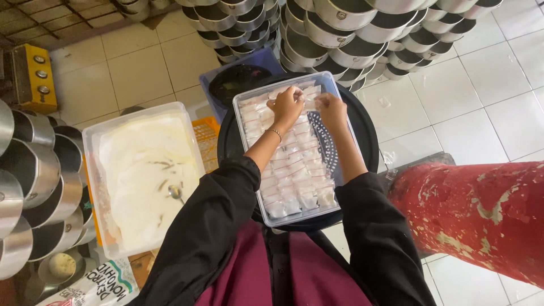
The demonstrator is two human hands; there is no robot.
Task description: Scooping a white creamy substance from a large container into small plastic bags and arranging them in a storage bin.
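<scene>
Sachet (309,102) seemingly between pinched fingers (296,102)

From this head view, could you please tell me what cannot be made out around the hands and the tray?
- Small bag: both the left hand and right hand pinch it; the fingers cover its contents.
- Tray: its near rows lie partly under the forearms.
- Black round stand: mostly hidden under the tray.
- White tub: the white contents are blurred; their kind is unclear.
- Metal moulds: cut off by the top edge.
</scene>
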